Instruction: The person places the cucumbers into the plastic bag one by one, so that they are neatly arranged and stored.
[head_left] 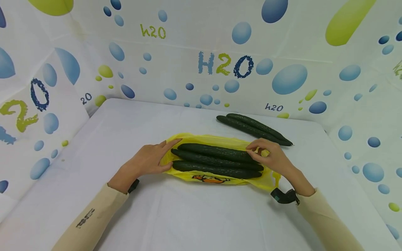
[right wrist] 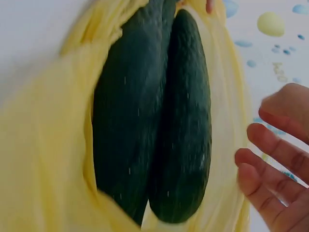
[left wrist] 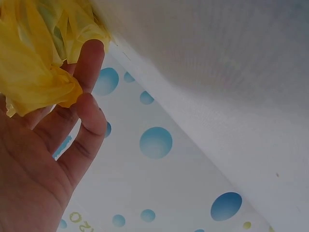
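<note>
Three long dark green cucumbers (head_left: 216,161) lie side by side in a yellow plastic bag (head_left: 207,139), its upper side laid open. At the bag's left end, my left hand (head_left: 150,158) touches the plastic with thumb and fingers spread; crumpled bag (left wrist: 34,58) lies against those fingers in the left wrist view. Over the right end of the cucumbers is my right hand (head_left: 271,157), fingers loosely bent and nothing between them. The right wrist view shows its fingers (right wrist: 275,188) beside the bag, apart from the cucumbers (right wrist: 181,125).
Two more cucumbers (head_left: 254,129) lie together behind the bag, toward the right. A white cloth (head_left: 201,216) covers the table. Behind it hangs a white sheet (head_left: 188,45) printed with blue and green drops. Dark wrist devices (head_left: 284,196) show at both cuffs.
</note>
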### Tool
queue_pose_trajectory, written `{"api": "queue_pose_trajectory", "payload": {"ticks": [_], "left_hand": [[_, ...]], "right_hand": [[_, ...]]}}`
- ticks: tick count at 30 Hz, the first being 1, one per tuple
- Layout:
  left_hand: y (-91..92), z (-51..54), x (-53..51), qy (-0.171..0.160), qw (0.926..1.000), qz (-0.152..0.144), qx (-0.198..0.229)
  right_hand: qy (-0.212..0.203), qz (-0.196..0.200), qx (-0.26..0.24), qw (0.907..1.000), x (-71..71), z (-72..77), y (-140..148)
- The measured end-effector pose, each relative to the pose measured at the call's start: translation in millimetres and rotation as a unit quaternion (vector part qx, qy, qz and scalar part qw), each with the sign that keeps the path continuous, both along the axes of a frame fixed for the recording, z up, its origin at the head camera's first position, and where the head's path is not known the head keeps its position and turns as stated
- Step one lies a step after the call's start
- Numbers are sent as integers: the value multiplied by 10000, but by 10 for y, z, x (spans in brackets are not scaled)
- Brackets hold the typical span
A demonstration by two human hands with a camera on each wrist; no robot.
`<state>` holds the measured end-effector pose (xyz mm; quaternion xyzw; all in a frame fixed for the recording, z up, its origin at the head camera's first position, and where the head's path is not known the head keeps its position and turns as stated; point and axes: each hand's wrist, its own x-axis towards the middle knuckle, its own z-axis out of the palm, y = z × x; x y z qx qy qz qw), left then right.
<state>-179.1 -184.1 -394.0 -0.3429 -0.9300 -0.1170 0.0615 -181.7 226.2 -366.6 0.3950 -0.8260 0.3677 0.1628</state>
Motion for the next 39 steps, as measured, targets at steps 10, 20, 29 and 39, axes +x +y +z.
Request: {"api": "queue_pose_trajectory", "payload": {"ticks": [10,20,29,39], "left_hand": [[-8,0,3,37,10000,-60,42],[-12,-7,2,-3,9999,-62,113],[-8,-2,5,-29,9999,-74,103],[-10,-8,-2,-240,9997,-11,96]], "right_hand": [[361,-532,-431,9970,-71,148,125],[-576,-1208,-201,9908,-330,-110,461],[-1327,-1736,146,9757,-641,-417,733],[-1944,-1858,518,9618,-810,-462,723]]}}
